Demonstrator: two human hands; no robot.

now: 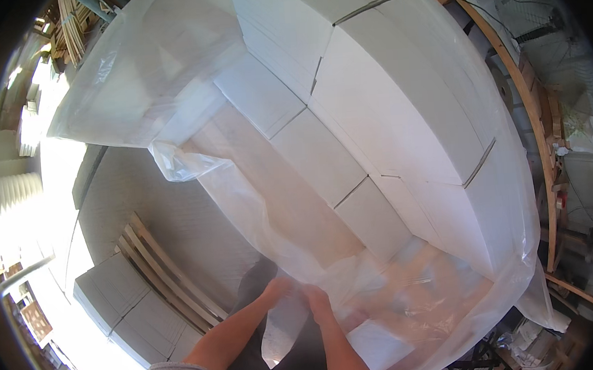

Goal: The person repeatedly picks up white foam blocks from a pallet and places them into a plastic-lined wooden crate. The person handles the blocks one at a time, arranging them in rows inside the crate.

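My left hand (279, 291) and my right hand (315, 299) are close together in front of my legs, at the lower middle. Both are closed on the near edge of a clear plastic sheet (242, 195); haze from the plastic blurs the fingers. That sheet runs away from me to a bunched fold and rises over a large stack of white boxes (380, 103). A lower row of white boxes (318, 156) lies along the stack's foot. Beside it shows a brownish strip (252, 147) under the plastic. Below my right hand is another white box (380, 344).
Wooden slats (168, 269) lie against grey-white boxes (130, 306) at the lower left. A curved-looking wooden beam (528, 100) runs along the right, with cables and clutter behind it. Loose plastic (540, 302) hangs at the stack's lower right corner. Bright light comes in from the left.
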